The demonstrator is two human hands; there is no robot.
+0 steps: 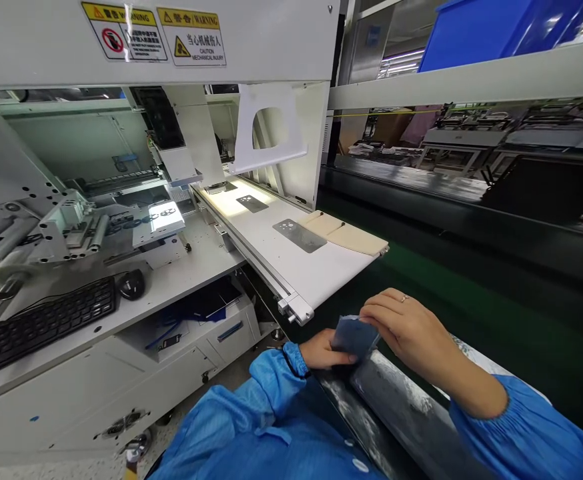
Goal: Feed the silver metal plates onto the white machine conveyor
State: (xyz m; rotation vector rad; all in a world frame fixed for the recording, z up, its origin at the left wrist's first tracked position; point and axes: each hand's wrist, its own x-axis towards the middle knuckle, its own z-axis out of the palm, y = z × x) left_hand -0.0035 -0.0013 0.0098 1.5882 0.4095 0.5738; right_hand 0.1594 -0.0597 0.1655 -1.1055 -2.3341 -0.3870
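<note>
My left hand [321, 350] grips a blue-grey rectangular panel [352, 335], thumb across its lower edge. Whether it is one panel or a thin stack I cannot tell. At the panel's upper right corner, the fingertips of my right hand [411, 330] are pinched together; a whitish film-like edge shows there. Both hands are just off the near end of a white conveyor belt [316, 273]. Lying on that belt is a grey panel [300, 236] with round holes at one end. Farther in, a similar panel [252, 203] lies by a lit strip.
A beige board [346, 233] covers the belt's right edge. Left stand a white machine bench with a keyboard [46, 320] and mouse [131, 284]. Below my hands is a dark scuffed surface [411, 413]. A dark green belt [436, 280] runs along the right. A blue bin [491, 33] sits above.
</note>
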